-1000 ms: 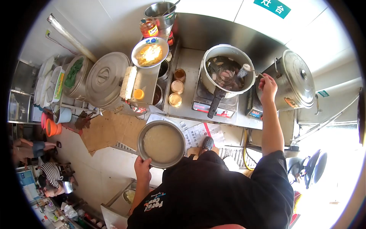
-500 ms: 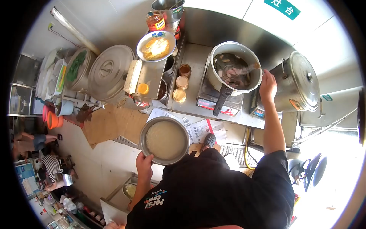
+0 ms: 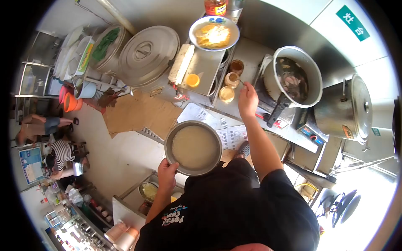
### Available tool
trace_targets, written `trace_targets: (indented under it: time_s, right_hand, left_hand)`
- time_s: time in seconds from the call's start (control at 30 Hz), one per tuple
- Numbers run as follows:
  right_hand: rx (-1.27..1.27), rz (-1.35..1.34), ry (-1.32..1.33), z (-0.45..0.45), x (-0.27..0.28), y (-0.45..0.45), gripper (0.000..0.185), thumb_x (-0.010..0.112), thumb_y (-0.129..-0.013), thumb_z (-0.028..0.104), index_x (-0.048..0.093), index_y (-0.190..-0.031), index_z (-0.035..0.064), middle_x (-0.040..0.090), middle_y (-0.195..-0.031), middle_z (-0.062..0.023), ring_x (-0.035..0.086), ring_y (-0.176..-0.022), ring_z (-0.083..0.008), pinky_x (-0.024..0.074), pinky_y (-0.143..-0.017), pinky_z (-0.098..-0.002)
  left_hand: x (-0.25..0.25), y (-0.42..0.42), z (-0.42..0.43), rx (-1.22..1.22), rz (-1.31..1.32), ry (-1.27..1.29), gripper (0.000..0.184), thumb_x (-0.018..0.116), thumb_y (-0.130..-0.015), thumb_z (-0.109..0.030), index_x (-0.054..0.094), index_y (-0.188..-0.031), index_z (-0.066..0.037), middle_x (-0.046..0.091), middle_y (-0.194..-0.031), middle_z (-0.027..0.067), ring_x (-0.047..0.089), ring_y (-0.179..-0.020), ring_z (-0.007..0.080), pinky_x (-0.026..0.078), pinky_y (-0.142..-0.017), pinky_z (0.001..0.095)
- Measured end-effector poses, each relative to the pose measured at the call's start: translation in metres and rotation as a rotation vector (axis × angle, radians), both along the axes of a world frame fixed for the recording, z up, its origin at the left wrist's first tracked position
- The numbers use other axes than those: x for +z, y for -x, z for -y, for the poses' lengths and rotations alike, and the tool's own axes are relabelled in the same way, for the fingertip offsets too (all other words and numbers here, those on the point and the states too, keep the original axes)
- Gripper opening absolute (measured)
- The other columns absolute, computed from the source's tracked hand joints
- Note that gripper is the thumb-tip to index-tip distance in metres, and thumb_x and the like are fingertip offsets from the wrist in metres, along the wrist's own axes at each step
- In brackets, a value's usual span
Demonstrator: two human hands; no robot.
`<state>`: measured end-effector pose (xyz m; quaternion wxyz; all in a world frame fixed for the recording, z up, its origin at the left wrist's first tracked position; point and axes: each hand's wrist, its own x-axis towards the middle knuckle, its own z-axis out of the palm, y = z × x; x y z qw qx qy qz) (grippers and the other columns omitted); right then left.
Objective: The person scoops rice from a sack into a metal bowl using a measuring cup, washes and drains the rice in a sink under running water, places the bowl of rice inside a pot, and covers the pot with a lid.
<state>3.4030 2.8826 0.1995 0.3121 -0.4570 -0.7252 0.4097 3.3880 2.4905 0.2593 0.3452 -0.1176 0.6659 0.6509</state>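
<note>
My left hand (image 3: 168, 172) grips the near-left rim of a round metal pan (image 3: 217, 144), thumb over the edge. A pale, cloudy mix fills its inside. My right hand (image 3: 248, 99) is closed around the thin handle of what looks like a small spoon (image 3: 241, 82), whose tip reaches to the mouth of the middle seasoning jar (image 3: 231, 80). On either side of that jar stand a dark jar (image 3: 236, 66) and a pale-topped jar (image 3: 226, 95). Right of the hand, a pressure-cooker pot (image 3: 272, 79) sits on a burner, with dark liquid and meat-like pieces inside.
A lidded stockpot (image 3: 341, 108) stands at the right. A patterned bowl of yellow food (image 3: 214, 33) rests on a metal shelf beside a yellow-capped container (image 3: 193, 80). Further left are a large round lid (image 3: 148, 54) and an orange bucket (image 3: 73, 103). Other people (image 3: 63, 152) are at the far left.
My right hand has moved left from the cooker pot's rim to the seasoning jars. The left hand still holds the pan. The whole view has shifted.
</note>
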Motion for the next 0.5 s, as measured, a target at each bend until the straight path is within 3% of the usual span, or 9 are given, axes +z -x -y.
trace_targets:
  time_s: [0.07,0.17,0.23,0.33,0.43,0.47,0.5]
  right_hand:
    - [-0.057,0.106,-0.007,-0.004,-0.043,0.027,0.030,0.044,-0.090,0.017,0.061,-0.108,0.0011,0.063,-0.103,-0.0218,0.059,-0.097,-0.0391,0.0460,-0.086,-0.0440]
    - [-0.134,0.182,-0.142,-0.022,-0.092,0.046,0.027,0.045,-0.088,0.017,0.062,-0.103,0.0034,0.064,-0.095,-0.0203,0.060,-0.090,-0.0385,0.0472,-0.082,-0.0455]
    - [-0.139,0.252,-0.078,-0.039,-0.130,0.055,0.033,0.045,-0.087,0.022,0.064,-0.109,0.0054,0.065,-0.104,-0.0193,0.061,-0.099,-0.0365,0.0471,-0.087,-0.0406]
    - [-0.097,0.399,0.060,-0.040,-0.130,0.064,0.033,0.044,-0.087,0.022,0.065,-0.108,0.0055,0.066,-0.102,-0.0182,0.062,-0.097,-0.0355,0.0479,-0.086,-0.0408]
    - [-0.200,0.269,0.130,-0.039,-0.138,0.060,0.033,0.045,-0.087,0.021,0.065,-0.108,0.0058,0.066,-0.102,-0.0185,0.062,-0.098,-0.0347,0.0472,-0.087,-0.0407]
    - [-0.238,0.221,-0.041,-0.038,-0.144,0.056,0.029,0.045,-0.088,0.019,0.065,-0.103,0.0038,0.068,-0.087,-0.0168,0.065,-0.081,-0.0305,0.0516,-0.071,-0.0392]
    - [-0.248,0.220,-0.049,-0.037,-0.144,0.052,0.029,0.045,-0.088,0.019,0.065,-0.103,0.0038,0.068,-0.087,-0.0168,0.065,-0.081,-0.0305,0.0516,-0.071,-0.0392]
  left_hand:
    - [0.003,0.000,0.006,0.075,0.000,0.036,0.015,0.059,-0.078,0.002,0.059,-0.093,-0.002,0.060,-0.076,-0.0002,0.050,-0.057,0.0047,0.037,-0.051,0.0201]
    - [0.002,0.003,0.022,0.074,0.000,0.097,0.015,0.059,-0.078,0.002,0.060,-0.093,-0.002,0.059,-0.075,-0.0016,0.047,-0.056,0.0039,0.035,-0.049,0.0208]
    - [0.005,0.001,0.022,0.135,-0.005,0.089,0.015,0.059,-0.078,0.002,0.060,-0.092,-0.003,0.058,-0.075,-0.0022,0.046,-0.056,0.0035,0.034,-0.050,0.0209]
    - [0.001,0.000,0.035,0.174,-0.021,0.096,0.015,0.059,-0.078,0.002,0.060,-0.092,-0.003,0.058,-0.075,-0.0026,0.046,-0.058,0.0031,0.034,-0.052,0.0207]
    - [-0.001,0.000,0.049,0.161,-0.020,0.122,0.014,0.059,-0.079,0.002,0.060,-0.092,-0.002,0.058,-0.075,-0.0021,0.047,-0.060,0.0034,0.036,-0.054,0.0206]
    - [-0.002,0.002,0.049,0.166,-0.012,0.125,0.014,0.059,-0.079,0.002,0.060,-0.092,-0.002,0.058,-0.075,-0.0017,0.047,-0.060,0.0036,0.036,-0.054,0.0207]
    - [0.001,0.003,0.046,0.157,-0.012,0.117,0.014,0.059,-0.079,0.002,0.060,-0.092,-0.002,0.058,-0.075,-0.0017,0.047,-0.060,0.0036,0.036,-0.054,0.0207]
